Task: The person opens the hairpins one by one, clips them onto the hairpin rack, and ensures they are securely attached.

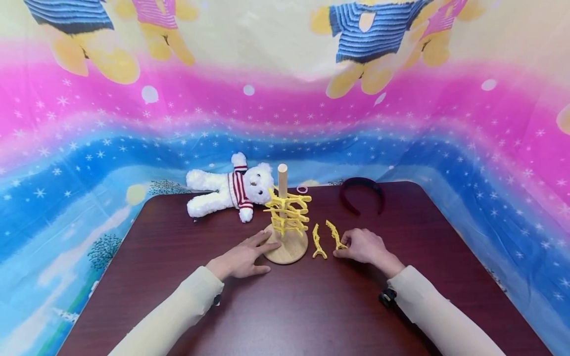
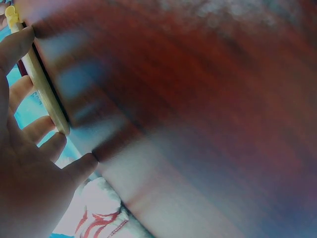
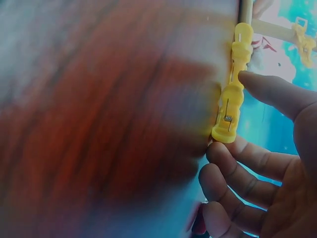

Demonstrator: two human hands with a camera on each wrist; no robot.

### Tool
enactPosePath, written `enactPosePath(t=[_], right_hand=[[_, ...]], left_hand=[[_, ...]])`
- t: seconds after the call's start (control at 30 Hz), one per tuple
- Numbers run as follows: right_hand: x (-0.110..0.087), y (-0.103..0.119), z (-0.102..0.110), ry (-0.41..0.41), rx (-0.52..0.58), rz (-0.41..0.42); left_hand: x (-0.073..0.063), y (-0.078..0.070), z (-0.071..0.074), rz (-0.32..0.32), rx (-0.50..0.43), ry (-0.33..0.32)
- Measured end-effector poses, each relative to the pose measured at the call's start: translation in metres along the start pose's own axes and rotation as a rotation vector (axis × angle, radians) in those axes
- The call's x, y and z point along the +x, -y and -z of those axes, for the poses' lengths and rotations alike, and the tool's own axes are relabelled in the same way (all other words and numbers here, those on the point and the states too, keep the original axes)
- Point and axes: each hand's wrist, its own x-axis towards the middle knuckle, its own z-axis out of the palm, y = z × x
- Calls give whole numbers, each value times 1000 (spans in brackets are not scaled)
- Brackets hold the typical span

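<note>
A round wooden stand (image 1: 287, 252) with an upright post has several yellow alligator hair clips (image 1: 289, 210) clamped on its post. My left hand (image 1: 242, 257) rests with spread, fairly straight fingers on the left edge of the base; in the left wrist view these fingers (image 2: 42, 129) lie along the base's rim. To the right of the stand, two more yellow clips lie on the table. One hair clip (image 1: 318, 242) lies loose beside the base. The tail end of the other hair clip (image 1: 335, 232) is pinched by my right hand (image 1: 365, 246), and its spring shows in the right wrist view.
On the dark red table (image 1: 285, 306), a white teddy bear (image 1: 229, 188) in a striped sweater lies behind and left of the stand. A dark red headband (image 1: 362, 195) lies at the back right. Behind the post sits a small pale pink ring (image 1: 302, 190).
</note>
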Motion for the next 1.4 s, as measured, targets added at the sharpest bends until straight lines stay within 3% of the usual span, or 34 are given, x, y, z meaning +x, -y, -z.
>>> enactPosePath(t=[0.43,0.8,1.1,1.4], right_hand=[[3,3,1,15,-55,14],[3,7,4,23,-73,-11],[1,1,12,-19,-2,-1],[1,-6,15,-63,83,62]], left_hand=[[0,0,1,9,2,8],[-1,0,0,-41,4,-31],[0,1,0,-41,3,-31],[-1,0,0,-36,-4,-26]])
